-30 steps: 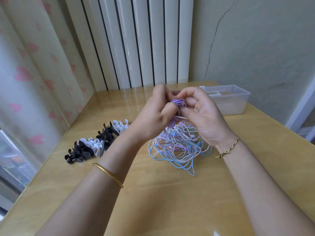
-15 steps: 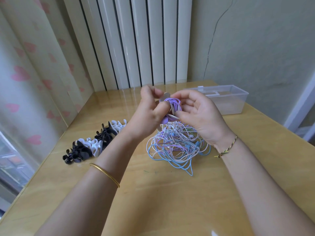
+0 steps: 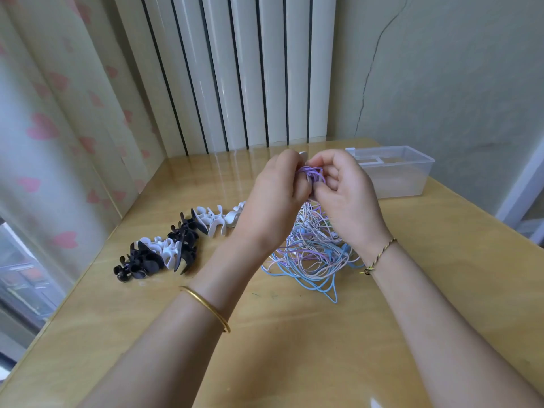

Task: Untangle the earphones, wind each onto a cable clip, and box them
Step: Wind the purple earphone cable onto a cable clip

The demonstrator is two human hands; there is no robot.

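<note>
At a pale wooden table (image 3: 294,334) pushed into a corner between a heart-print curtain (image 3: 44,128) and white vertical slats (image 3: 265,69), we are working both hands close together just above the tangled heap of earphones (image 3: 312,257). Our left hand (image 3: 273,201) and right hand (image 3: 347,201) are curling tightly round a purple earphone cable (image 3: 313,173) bunched between the fingertips. A pale tip (image 3: 303,154) peeking above the knuckles is probably the cable clip taking the winding, though most of it is hidden. By our reckoning the job is only getting started. The pink, blue and white cords are lying knotted on the table under our wrists, a long row of black and white clips (image 3: 176,245) is waiting unused to the left, and the clear plastic box (image 3: 406,181) is standing well apart at the far right, with no wound set that we can make out inside.
</note>
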